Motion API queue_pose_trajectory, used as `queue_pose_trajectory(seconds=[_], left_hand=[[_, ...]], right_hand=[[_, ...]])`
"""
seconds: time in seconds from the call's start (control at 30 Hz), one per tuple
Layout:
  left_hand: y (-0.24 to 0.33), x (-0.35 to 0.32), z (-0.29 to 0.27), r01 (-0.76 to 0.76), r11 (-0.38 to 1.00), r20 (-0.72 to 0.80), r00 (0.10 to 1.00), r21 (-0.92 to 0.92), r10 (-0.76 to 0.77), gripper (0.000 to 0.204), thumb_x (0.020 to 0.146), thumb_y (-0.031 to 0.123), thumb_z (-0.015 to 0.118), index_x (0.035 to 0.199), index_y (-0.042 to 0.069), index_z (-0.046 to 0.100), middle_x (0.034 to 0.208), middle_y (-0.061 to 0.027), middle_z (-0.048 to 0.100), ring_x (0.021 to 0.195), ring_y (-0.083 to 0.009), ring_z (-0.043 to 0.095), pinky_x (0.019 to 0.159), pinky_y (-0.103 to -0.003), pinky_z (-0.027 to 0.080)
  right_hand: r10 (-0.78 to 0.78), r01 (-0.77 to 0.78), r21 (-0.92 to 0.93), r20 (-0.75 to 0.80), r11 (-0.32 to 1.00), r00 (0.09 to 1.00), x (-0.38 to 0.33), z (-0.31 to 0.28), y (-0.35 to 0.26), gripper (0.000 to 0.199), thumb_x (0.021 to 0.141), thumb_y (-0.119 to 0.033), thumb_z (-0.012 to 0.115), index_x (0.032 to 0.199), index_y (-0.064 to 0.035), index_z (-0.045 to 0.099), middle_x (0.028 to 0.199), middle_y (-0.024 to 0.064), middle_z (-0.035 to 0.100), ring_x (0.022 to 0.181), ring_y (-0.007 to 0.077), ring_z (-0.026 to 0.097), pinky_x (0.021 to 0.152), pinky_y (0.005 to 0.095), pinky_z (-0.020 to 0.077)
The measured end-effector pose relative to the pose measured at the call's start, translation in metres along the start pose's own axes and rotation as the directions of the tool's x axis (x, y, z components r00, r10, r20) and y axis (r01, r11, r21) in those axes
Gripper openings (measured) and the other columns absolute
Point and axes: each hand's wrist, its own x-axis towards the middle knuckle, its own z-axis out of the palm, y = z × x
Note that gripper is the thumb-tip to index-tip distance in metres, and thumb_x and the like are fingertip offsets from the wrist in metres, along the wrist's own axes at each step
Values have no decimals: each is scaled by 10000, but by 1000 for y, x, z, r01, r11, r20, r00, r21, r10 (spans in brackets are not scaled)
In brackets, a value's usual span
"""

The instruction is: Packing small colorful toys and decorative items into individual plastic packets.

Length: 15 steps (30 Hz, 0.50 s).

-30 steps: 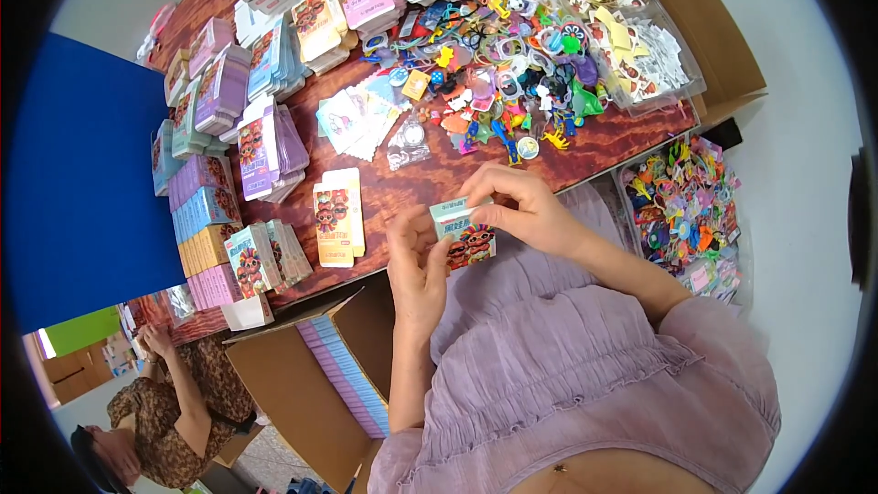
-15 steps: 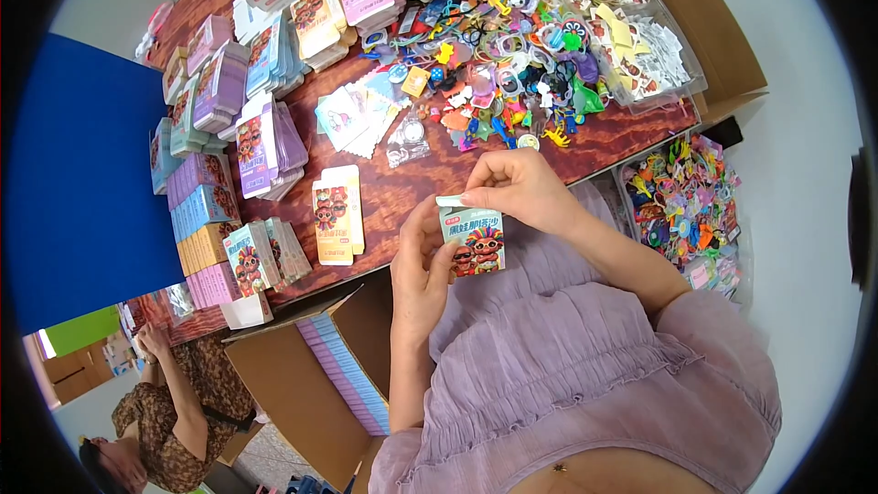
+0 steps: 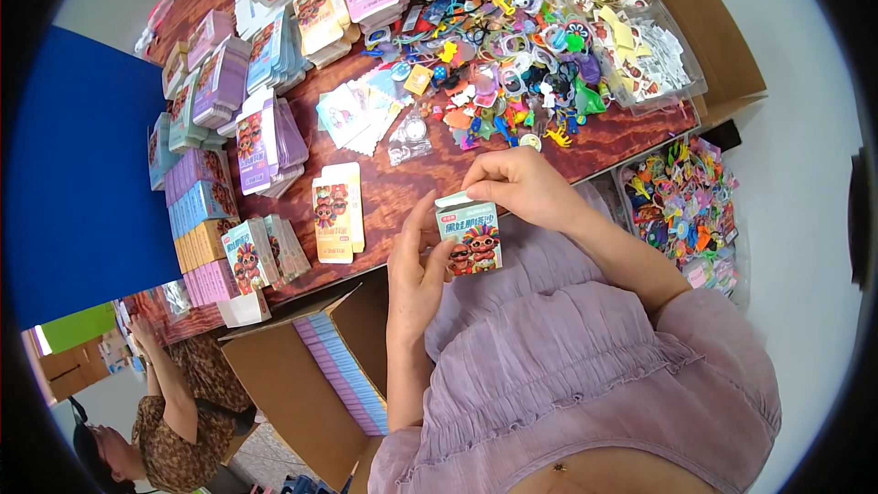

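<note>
A small pale-green printed card box (image 3: 476,242) with cartoon figures on its front is held over my lap, at the near table edge. My left hand (image 3: 413,273) grips its left side, thumb on the front and fingers behind. At the top, my right hand (image 3: 523,185) pinches the box's pale flap, which stands partly raised. What is inside the box cannot be seen. On the table to the left lies a flat yellow carton (image 3: 337,215). Beyond it are white cards with wavy edges (image 3: 352,114) and a clear packet (image 3: 410,139).
Stacks of flat cartons (image 3: 265,142) and rows of small boxes (image 3: 203,224) fill the table's left. Small colourful toys (image 3: 512,64) are heaped at the back, beside a clear tray (image 3: 654,59). A toy-filled bin (image 3: 681,206) and a cardboard box (image 3: 302,384) stand below. Another person (image 3: 183,412) works at lower left.
The box has turned a little in my hands and looks fuller, with its top flap lifted slightly. The person at lower left has shifted to the right.
</note>
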Motion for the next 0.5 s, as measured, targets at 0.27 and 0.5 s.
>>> queue_pose_trajectory(seconds=[0.27,0.5], left_hand=[[-5,-2,1,27,998,2,1000,-55,-26,622,901,-88,580,1470,66,383,974,-69,618,713,-76,578,506,-202,447],[-9,-2,2,-2,1000,-50,999,9,3,635,900,-89,582,1472,71,359,1041,-95,607,799,-104,616,515,-211,486]], right_hand=[[-135,127,-229,-19,965,991,-6,3,-2,55,893,-28,648,887,26,646,785,25,674,744,67,632,643,243,500],[-180,175,-41,-170,984,969,-8,14,1,114,910,-10,639,1022,-4,618,962,52,679,887,95,651,736,272,545]])
